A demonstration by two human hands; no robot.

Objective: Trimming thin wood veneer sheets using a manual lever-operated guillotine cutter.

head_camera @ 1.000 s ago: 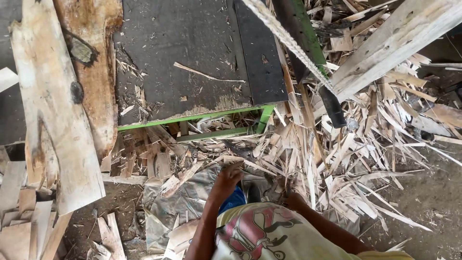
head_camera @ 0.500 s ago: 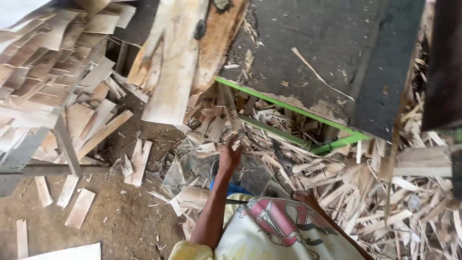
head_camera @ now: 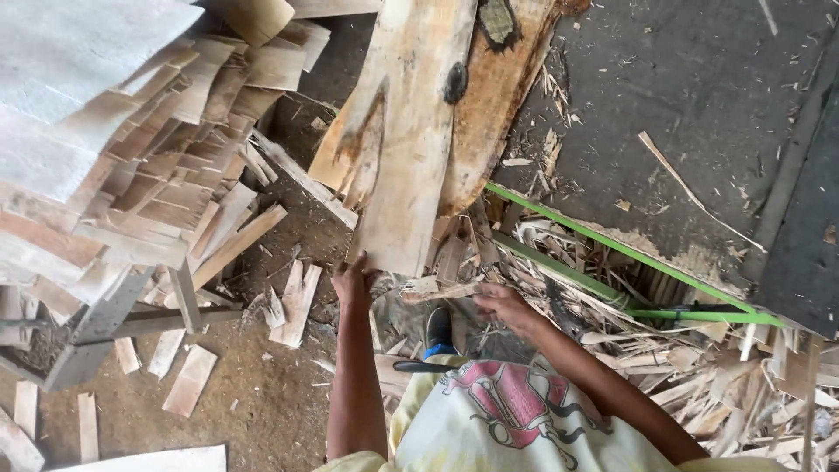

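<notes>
Left hand (head_camera: pixel 350 281) gripping near end of long pale veneer sheet (head_camera: pixel 411 166); thin, floppy, splintery – probably light; right hand (head_camera: pixel 500 304) clasping wood sliver (head_camera: pixel 437 291)

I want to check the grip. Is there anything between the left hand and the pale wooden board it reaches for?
Nothing visible is between them. The left hand already touches the lower end of the pale wooden board. The right hand is apart from it, on a small wood strip among the scraps.
</notes>
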